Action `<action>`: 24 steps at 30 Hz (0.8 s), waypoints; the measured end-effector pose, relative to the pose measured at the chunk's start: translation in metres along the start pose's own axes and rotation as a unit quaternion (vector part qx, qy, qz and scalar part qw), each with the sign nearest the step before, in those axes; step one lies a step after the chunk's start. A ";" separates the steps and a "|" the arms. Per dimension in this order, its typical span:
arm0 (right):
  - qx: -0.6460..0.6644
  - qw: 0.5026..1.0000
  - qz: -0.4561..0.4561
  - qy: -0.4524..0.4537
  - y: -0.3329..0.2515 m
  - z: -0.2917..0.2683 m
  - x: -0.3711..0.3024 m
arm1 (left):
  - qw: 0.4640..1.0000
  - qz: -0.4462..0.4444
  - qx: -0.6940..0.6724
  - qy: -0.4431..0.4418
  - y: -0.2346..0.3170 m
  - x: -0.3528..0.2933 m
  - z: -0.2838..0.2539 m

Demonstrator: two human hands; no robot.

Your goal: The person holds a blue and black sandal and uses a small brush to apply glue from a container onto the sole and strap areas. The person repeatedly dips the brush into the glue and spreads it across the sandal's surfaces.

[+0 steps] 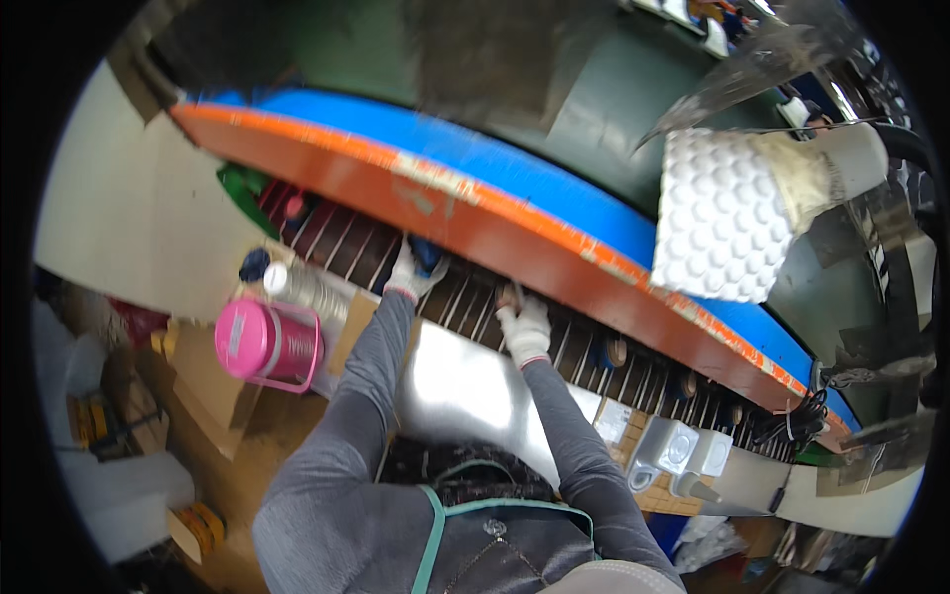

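Touching a dark-blue object (427, 253) with your left hand (406, 275), grip impossible to tell | your right hand (526, 330) at a brownish object (507, 296), closure unclear too | both objects over the slatted surface (461, 307), beside the orange panel (510, 243)

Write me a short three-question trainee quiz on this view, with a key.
1. Which colour is the thing at the left hand: A red, B blue, C yellow?
2. True or false: the right hand is bare.
3. On which side of the left hand is the pink jug?

Key: 1 B; 2 false, it wears a white glove; 3 left.
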State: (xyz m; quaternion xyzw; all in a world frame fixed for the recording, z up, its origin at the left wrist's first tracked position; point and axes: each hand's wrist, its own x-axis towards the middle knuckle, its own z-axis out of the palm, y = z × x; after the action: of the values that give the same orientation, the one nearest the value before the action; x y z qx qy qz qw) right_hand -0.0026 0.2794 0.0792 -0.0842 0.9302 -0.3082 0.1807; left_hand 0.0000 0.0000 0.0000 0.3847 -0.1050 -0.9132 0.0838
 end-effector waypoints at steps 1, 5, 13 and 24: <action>-0.005 1.000 0.022 -0.012 0.002 0.014 0.009 | 1.000 0.006 -0.012 0.018 0.009 0.000 0.003; -0.121 0.992 0.026 -0.022 0.010 0.051 0.032 | 1.000 -0.005 -0.015 -0.003 0.025 -0.023 -0.010; 0.139 0.988 0.044 -0.046 0.063 -0.007 0.023 | 0.987 0.114 -0.055 0.097 0.024 0.018 -0.062; 0.575 0.813 -0.040 -0.084 0.124 -0.101 -0.127 | 0.920 -0.169 0.321 -0.149 -0.120 -0.145 -0.004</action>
State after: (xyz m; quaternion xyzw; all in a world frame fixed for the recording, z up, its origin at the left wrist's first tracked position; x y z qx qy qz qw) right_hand 0.0693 0.4664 0.1153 -0.0274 0.5604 -0.7855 0.2614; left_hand 0.0946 0.1490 0.0656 0.2627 -0.3370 -0.8779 -0.2163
